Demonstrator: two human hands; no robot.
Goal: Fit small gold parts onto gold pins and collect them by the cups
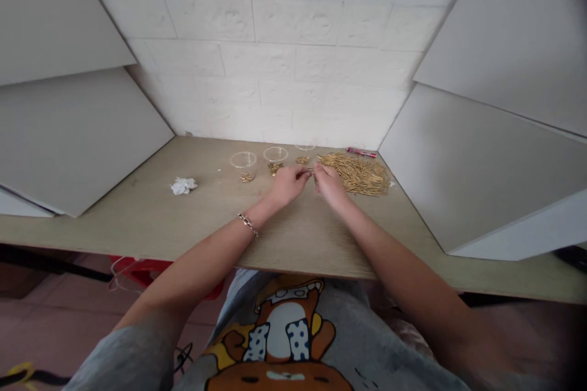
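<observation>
My left hand [288, 184] and my right hand [329, 183] meet fingertip to fingertip above the table. Both are closed in a pinch, with a small, thin gold-coloured stick [310, 171] between them, mostly hidden by the fingers. Just beyond and right of my right hand lies a broad heap of thin gold-coloured sticks [364, 176]. Left of my left hand, small gold-coloured pieces show in a clear plastic cup [243, 160]. A second clear cup [275, 154] holds more of them, partly behind my left hand. Farther back is a third clear cup [305, 147], near a little pile of gold pieces [302, 160].
Crumpled white tissue [183, 186] lies on the left of the wooden table [206, 220]. Behind the heap is a red patterned tube [362, 153]. Pale panels [82, 134] stand at both sides, and a white brick-patterned wall [275, 67] closes off the back.
</observation>
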